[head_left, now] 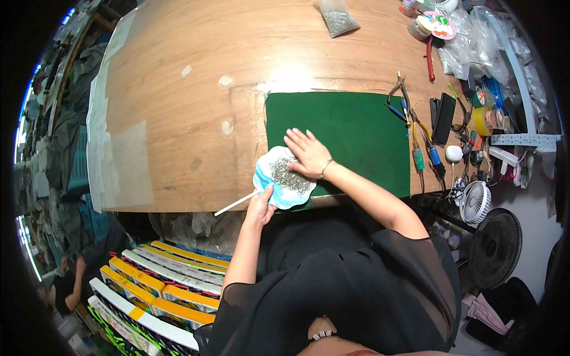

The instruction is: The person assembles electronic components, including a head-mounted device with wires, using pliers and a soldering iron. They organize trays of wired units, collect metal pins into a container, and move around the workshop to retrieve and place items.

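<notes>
Down at the near edge of the long wooden workbench (196, 71), a flat hand fan with a scalloped white-and-light-blue face (284, 181) and a thin white stick handle (236, 203), lying half on the dark green rectangular mat (350, 130) and half on bare wood, tipped a little toward the body. Heaped on the fan's face, a loose pile of tiny grey-green bits (291, 178), densest in the middle, thinning toward the wavy rim, pale blue showing at the left and lower lobes. Left hand (261, 207) curled onto the fan's lower edge just where the handle meets the face, thumb pressed on top, fingers tucked under and out of sight, so clamped on the fan. Right hand (307, 153) spread flat, fingers apart and pointing away from the body, palm resting on the mat at the fan's upper right rim, heel touching the pile's edge; a thin bracelet at the wrist; gripping nothing. Farther up the bench, well apart, a small clear plastic bag of grey-green bits (338, 18). Right of the mat, pliers with dark handles (401, 89), a black rectangular phone-like slab (443, 117), a red-handled tool (430, 59), rolls of tape (484, 118). Off the bench's right end, a small white desk fan (476, 202) and a larger black fan (494, 246). Below left, stacked yellow-and-white flat boxes (160, 285).
</notes>
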The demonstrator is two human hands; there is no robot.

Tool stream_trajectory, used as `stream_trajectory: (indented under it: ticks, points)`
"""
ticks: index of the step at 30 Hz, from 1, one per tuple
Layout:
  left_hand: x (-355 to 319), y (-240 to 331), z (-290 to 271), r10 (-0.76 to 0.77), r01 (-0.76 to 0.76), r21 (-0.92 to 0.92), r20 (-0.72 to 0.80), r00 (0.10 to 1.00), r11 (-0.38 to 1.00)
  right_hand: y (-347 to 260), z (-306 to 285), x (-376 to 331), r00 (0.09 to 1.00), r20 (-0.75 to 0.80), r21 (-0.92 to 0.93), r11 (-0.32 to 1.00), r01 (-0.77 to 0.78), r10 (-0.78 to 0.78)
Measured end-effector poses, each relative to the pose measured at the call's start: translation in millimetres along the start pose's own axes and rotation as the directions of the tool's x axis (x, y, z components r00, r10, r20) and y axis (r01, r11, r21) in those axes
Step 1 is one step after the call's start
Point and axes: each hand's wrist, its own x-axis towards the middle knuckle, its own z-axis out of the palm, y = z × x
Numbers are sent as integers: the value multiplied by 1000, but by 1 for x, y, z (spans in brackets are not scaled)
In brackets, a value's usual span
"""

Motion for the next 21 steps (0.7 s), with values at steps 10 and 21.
stream_trajectory:
  ticks: [10,21]
  points:
    - [2,3,-16,-59,61,-31,84,995,998,-70,2,-4,991,-3,309,942,128,-134]
    - [-3,13,-23,-49,66,-81,191,980,995,-27,-89,-8,851,-475,390,920,-23,222]
